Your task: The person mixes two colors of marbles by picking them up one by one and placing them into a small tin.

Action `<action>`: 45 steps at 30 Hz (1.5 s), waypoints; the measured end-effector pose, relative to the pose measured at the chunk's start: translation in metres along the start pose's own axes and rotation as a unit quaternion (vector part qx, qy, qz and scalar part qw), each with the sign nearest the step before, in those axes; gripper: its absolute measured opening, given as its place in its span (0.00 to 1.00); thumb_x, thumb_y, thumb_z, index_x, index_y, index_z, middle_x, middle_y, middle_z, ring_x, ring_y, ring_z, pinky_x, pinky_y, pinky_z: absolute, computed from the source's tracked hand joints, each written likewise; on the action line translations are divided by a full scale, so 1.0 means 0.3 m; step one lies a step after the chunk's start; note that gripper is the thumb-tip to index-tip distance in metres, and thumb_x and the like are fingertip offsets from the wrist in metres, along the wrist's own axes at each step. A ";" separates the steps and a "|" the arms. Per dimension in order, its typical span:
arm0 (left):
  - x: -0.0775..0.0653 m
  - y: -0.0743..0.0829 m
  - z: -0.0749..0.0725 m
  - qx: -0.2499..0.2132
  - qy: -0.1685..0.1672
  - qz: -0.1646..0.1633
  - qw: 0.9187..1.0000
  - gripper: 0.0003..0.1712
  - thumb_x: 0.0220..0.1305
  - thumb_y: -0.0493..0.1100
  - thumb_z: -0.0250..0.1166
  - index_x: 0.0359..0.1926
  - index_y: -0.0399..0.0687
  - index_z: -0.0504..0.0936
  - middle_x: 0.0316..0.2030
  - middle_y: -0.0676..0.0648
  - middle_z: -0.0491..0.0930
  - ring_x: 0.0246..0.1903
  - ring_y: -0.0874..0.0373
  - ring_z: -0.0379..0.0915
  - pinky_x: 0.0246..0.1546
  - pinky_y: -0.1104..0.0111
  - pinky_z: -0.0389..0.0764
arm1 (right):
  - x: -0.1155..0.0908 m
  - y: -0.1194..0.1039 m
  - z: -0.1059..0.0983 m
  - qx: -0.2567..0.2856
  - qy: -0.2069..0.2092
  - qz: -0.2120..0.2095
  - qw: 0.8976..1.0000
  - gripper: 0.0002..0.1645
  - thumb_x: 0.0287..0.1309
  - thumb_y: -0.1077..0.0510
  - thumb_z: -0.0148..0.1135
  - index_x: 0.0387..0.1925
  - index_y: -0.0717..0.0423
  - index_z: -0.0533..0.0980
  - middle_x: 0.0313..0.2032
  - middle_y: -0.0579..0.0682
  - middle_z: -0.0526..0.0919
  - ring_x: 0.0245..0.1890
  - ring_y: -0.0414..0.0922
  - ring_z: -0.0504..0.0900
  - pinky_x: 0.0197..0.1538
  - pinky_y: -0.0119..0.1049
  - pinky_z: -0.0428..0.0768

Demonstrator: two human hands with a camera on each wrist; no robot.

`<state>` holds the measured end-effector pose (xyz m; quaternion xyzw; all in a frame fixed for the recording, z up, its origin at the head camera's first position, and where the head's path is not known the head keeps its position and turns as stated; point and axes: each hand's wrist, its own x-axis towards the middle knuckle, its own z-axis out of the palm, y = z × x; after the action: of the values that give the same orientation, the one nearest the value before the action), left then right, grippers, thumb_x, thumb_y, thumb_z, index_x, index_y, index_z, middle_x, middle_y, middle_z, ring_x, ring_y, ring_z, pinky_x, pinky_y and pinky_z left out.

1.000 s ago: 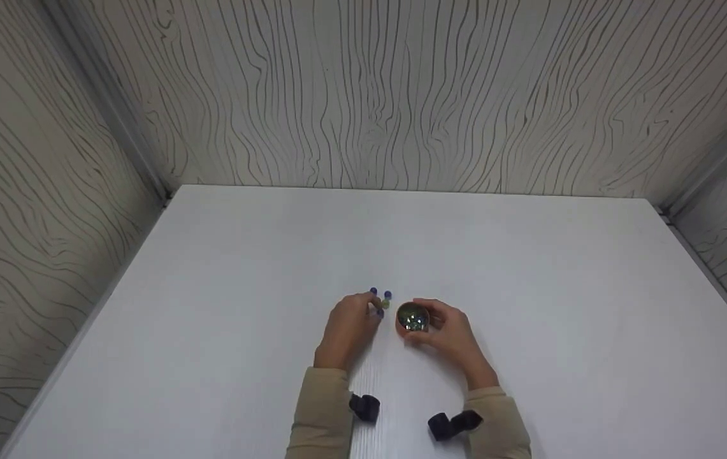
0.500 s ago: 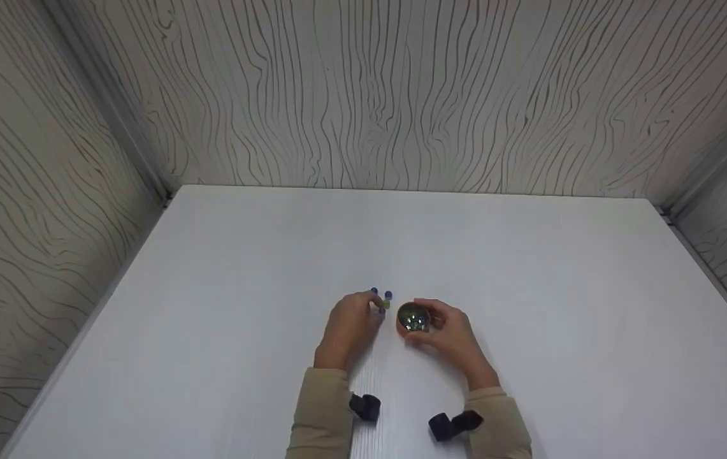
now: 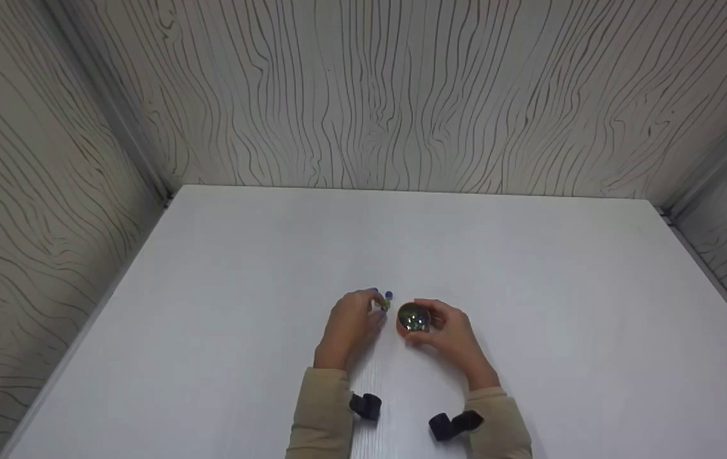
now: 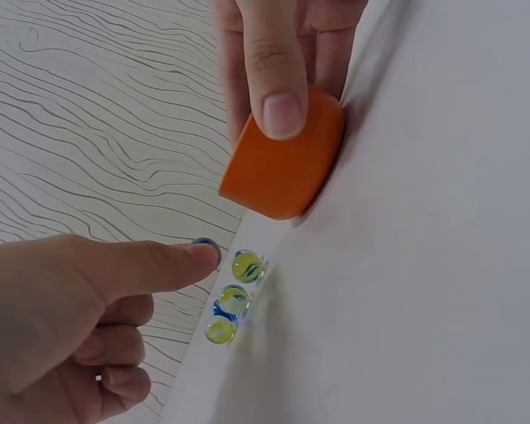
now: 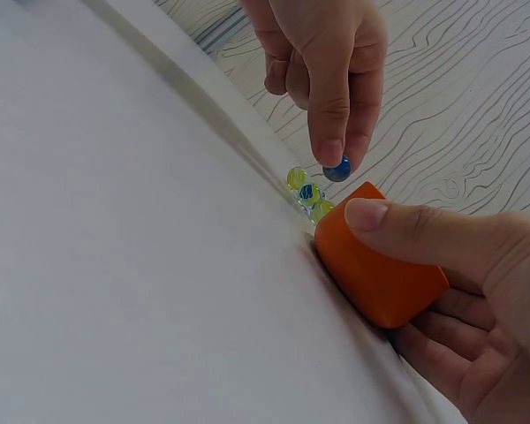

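My left hand [image 3: 352, 325] pinches a blue glass marble [image 5: 337, 169] between thumb and fingertip, just above a small group of marbles. In the left wrist view that marble shows only partly behind the thumb tip. Clear marbles with yellow and blue swirls [image 4: 246, 266] lie close together on the white table. My right hand [image 3: 455, 331] grips a small orange cup [image 5: 380, 265], thumb on the near side and fingers round the other. From the head view the cup's inside [image 3: 413, 317] looks dark and glossy. The cup stands tilted low at the table, right of the marbles.
The white table [image 3: 261, 255] reaches back to a wall [image 3: 363, 95] with a wood-grain pattern. Similar panels stand at left and right. Black wrist devices [image 3: 366, 407] sit on both beige sleeves [image 3: 322, 414].
My left thumb and fingertip have closed on a blue marble and moved slightly to the right with it. The right hand and the orange cup have stayed almost still.
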<state>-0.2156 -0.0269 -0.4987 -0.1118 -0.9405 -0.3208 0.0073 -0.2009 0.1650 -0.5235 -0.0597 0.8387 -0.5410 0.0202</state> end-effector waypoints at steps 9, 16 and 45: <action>0.005 0.011 -0.008 0.001 -0.003 0.006 1.000 0.08 0.59 0.39 0.67 0.41 0.47 0.85 0.33 0.48 0.84 0.33 0.59 0.76 0.35 0.70 0.76 | -0.001 -0.004 -0.002 -0.005 -0.001 -0.004 1.000 0.40 0.36 0.57 0.79 0.56 0.64 0.75 0.55 0.64 0.81 0.60 0.58 0.78 0.62 0.45 0.76; 0.003 0.023 -0.011 -0.003 -0.003 0.000 1.000 0.08 0.59 0.40 0.67 0.41 0.47 0.84 0.38 0.46 0.86 0.38 0.55 0.80 0.41 0.65 0.80 | -0.001 -0.004 -0.002 -0.006 -0.002 -0.004 1.000 0.40 0.38 0.58 0.78 0.56 0.65 0.75 0.55 0.65 0.80 0.60 0.59 0.77 0.62 0.45 0.76; -0.002 0.057 -0.008 0.004 -0.001 0.034 0.999 0.08 0.60 0.40 0.67 0.41 0.47 0.84 0.39 0.47 0.86 0.38 0.56 0.81 0.40 0.66 0.81 | -0.002 0.003 -0.001 -0.007 0.001 -0.016 1.000 0.37 0.39 0.60 0.78 0.54 0.65 0.76 0.54 0.64 0.81 0.59 0.59 0.78 0.61 0.46 0.77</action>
<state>-0.2116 -0.0154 -0.4865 -0.1443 -0.9375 -0.3161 0.0178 -0.2005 0.1656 -0.5241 -0.0727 0.8416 -0.5352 0.0101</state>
